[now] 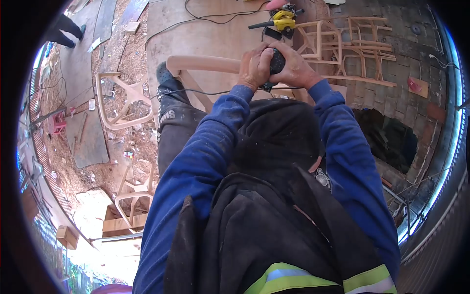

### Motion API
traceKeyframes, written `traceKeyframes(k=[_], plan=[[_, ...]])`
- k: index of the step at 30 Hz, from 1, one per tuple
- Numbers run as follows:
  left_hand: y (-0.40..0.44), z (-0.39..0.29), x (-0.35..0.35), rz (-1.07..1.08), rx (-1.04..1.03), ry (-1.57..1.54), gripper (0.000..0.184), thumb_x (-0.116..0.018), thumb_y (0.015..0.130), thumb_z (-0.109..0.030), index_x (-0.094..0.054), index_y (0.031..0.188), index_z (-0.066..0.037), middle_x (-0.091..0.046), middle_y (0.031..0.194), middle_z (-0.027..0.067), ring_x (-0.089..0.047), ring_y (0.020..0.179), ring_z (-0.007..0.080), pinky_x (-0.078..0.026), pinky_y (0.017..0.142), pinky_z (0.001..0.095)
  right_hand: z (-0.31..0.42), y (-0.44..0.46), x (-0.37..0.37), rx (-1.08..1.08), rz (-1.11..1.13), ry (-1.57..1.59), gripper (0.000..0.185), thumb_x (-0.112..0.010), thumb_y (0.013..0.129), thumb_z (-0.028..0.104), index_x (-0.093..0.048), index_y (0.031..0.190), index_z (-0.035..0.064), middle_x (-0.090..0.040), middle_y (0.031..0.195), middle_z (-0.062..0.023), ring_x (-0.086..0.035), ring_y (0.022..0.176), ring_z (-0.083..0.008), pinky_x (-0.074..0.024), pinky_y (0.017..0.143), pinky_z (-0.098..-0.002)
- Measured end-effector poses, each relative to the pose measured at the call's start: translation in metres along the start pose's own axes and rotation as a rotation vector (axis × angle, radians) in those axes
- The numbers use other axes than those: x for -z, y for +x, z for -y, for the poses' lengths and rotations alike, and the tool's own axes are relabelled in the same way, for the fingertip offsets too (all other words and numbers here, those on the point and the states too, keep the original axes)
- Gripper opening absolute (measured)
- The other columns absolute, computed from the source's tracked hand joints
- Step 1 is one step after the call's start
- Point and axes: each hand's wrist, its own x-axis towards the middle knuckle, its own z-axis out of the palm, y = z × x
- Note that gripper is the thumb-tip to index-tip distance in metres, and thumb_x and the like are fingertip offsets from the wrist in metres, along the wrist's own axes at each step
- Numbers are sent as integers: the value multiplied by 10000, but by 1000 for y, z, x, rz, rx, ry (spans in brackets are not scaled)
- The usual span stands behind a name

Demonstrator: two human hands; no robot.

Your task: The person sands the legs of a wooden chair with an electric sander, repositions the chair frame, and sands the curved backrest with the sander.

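Both hands close round a dark, round-topped power tool with a cable. My left hand wraps its left side, and my right hand grips its right side. Beneath and beside the tool lies a pale wooden frame with a thick curved rail, which stretches left from my hands across my leg. The tool's underside and the spot where it meets the wood are hidden by my hands.
A yellow and black blower lies beyond my hands. Wooden chair frames stand at the upper right, others at the left. A black cable crosses my leg. A dark floor opening is at the right. Another person's legs show upper left.
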Motion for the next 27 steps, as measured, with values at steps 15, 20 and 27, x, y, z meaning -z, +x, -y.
traceKeyframes(k=[15, 20, 27], plan=[[33, 61, 230, -450, -633, 730, 153, -630, 871, -75, -634, 1022, -57, -746, 1034, 165, -711, 908, 380, -558, 828, 444, 157, 154, -57, 220, 161, 79, 690, -809, 665, 336, -624, 1241, 3, -687, 1169, -269, -673, 1091, -373, -536, 928, -431], [41, 55, 183, -359, -538, 672, 171, -635, 841, -77, -642, 1008, -45, -740, 1025, 162, -698, 897, 384, -555, 821, 464, 113, 138, -56, 47, 110, 130, 683, -833, 628, 286, -617, 1235, 62, -686, 956, -148, -673, 725, -254, -557, 563, -358], [41, 65, 31, -190, -472, 520, 185, -603, 875, -112, -645, 1046, -52, -726, 1020, 189, -693, 938, 391, -546, 839, 486, -5, 60, -16, -83, 27, 83, 673, -822, 642, 219, -588, 1256, 71, -673, 1016, -129, -658, 855, -235, -552, 692, -344]])
